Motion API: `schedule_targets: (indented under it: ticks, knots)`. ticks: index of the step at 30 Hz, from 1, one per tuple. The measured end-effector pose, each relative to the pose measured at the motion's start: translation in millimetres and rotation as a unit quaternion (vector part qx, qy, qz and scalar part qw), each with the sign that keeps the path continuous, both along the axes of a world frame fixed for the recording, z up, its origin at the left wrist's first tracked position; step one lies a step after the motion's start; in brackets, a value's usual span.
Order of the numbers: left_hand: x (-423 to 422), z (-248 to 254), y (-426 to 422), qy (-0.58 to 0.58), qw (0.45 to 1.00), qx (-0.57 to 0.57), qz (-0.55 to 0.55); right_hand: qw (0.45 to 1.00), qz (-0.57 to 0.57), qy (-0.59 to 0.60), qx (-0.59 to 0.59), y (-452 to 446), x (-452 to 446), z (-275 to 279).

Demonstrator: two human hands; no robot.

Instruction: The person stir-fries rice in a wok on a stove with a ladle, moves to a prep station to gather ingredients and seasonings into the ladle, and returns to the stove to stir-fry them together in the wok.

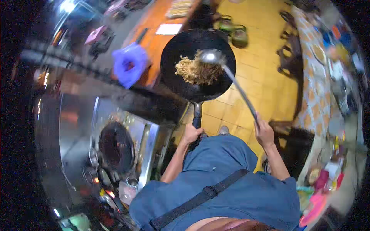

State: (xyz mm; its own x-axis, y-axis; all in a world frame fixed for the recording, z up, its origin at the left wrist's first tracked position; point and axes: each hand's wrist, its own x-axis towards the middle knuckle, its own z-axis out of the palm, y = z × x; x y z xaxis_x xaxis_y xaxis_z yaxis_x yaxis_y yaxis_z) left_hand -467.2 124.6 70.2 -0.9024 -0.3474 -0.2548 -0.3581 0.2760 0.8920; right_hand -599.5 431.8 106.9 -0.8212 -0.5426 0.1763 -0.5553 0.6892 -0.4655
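A black wok (173, 82) hangs in the air before me, over the yellow floor and beside the orange table. My left hand (191, 133) is wrapped around its dark handle (197, 115). Brown fried rice (194, 71), or something grainy like it, lies heaped in the middle of the wok. In my right hand (264, 132) is the long handle of a metal ladle (239, 87). The bowl of the ladle rests on or just above the food; which one I cannot tell. Part of the food is hidden behind it.
To the left is a stove with a dark burner opening (116, 148) in a steel counter. A purple plastic bag (130, 64) and a white sheet (169, 29) are at the orange table (153, 44). Green containers (239, 36) stand on the tiled floor. A patterned table (317, 98) runs along the right.
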Motion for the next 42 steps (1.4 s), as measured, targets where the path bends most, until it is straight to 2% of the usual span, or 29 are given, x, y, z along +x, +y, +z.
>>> schedule_targets:
  ticks: [1,3,4,5,6,7,8,9,11,13,15,17,18,19,21,22,27,31,34,35,37,38,40,41,42]
  knots:
    - [0.5,-3.9,-12.4,-0.003,0.999,0.011,-0.034,0.999,-0.034,-0.003,0.011,-8.2,27.0,4.9]
    - [-49.5,-26.5,7.2,-0.017,0.991,-0.058,-0.122,0.972,-0.225,-0.020,0.069,2.6,30.9,5.4]
    - [-72.4,-57.7,12.9,-0.034,0.987,-0.022,-0.155,0.934,-0.287,-0.213,0.025,-4.0,31.6,12.5]
    - [-124.7,-41.1,41.2,-0.108,0.971,0.086,-0.194,0.909,-0.304,-0.261,-0.115,-6.7,43.9,-13.5]
    - [-150.5,-55.0,46.4,-0.118,0.961,0.051,-0.244,0.877,-0.276,-0.300,-0.253,-21.2,53.4,-39.3]
    - [-172.1,-72.6,48.6,-0.128,0.949,0.016,-0.289,0.729,-0.309,-0.491,-0.363,-35.1,47.1,4.8]
    - [-190.0,-69.2,54.2,-0.178,0.934,0.013,-0.309,0.624,-0.348,-0.551,-0.432,-37.1,37.9,10.2]
    - [-212.0,-69.6,61.5,-0.177,0.928,0.015,-0.327,0.619,-0.363,-0.540,-0.439,-30.1,24.9,-1.5]
    - [-238.5,-52.5,72.1,-0.190,0.909,0.066,-0.365,0.389,-0.295,-0.614,-0.620,-20.0,11.2,-26.5]
    - [-270.4,-93.7,69.2,-0.176,0.879,0.043,-0.441,0.441,-0.302,-0.561,-0.632,-21.8,-2.4,-37.1]
    - [-307.1,-149.0,58.8,-0.143,0.852,-0.003,-0.503,0.410,-0.320,-0.550,-0.653,-22.1,-22.0,-34.8]
    - [-346.6,-97.0,60.9,-0.306,0.794,0.097,-0.516,0.412,-0.349,-0.515,-0.666,-29.0,-45.7,-19.9]
    - [-368.6,-122.1,57.2,-0.323,0.777,0.124,-0.527,0.420,-0.375,-0.498,-0.659,-31.3,-57.5,-9.7]
    - [-388.7,-111.3,57.1,-0.322,0.768,0.122,-0.541,0.417,-0.383,-0.485,-0.666,-32.5,-70.9,-0.2]
    - [-428.1,-75.9,58.4,-0.219,0.817,0.035,-0.531,0.415,-0.397,-0.430,-0.696,-32.8,-96.5,14.3]
    - [-441.7,-69.6,58.7,-0.167,0.819,0.021,-0.549,0.415,-0.405,-0.408,-0.705,-33.9,-103.3,16.4]
    - [-514.7,-17.2,98.4,-0.221,0.806,0.082,-0.543,0.387,-0.378,-0.317,-0.779,-17.6,-160.0,40.3]
    - [-538.5,-11.4,121.2,-0.207,0.806,0.132,-0.539,0.412,-0.412,-0.224,-0.781,8.5,-185.9,65.1]
    - [-547.0,0.6,132.6,-0.188,0.815,0.123,-0.534,0.488,-0.478,-0.167,-0.711,25.3,-208.1,80.8]
    - [-550.0,-5.4,132.9,-0.189,0.818,0.121,-0.529,0.485,-0.478,-0.159,-0.715,32.5,-218.9,76.6]
    - [-555.6,-14.1,128.5,-0.197,0.816,0.110,-0.533,0.552,-0.555,-0.118,-0.611,49.1,-237.6,55.4]
    - [-555.4,-19.0,124.1,-0.199,0.812,0.107,-0.538,0.547,-0.559,-0.115,-0.612,55.6,-247.6,47.8]
    - [-557.9,-30.7,114.4,-0.225,0.818,0.104,-0.519,0.503,-0.630,-0.110,-0.582,65.1,-271.0,31.1]
    - [-559.3,-37.5,106.6,-0.219,0.816,0.108,-0.524,0.542,-0.653,-0.080,-0.523,63.8,-279.4,19.3]
    - [-560.5,-44.7,98.3,-0.234,0.815,0.106,-0.519,0.542,-0.682,-0.072,-0.487,58.8,-285.8,7.2]
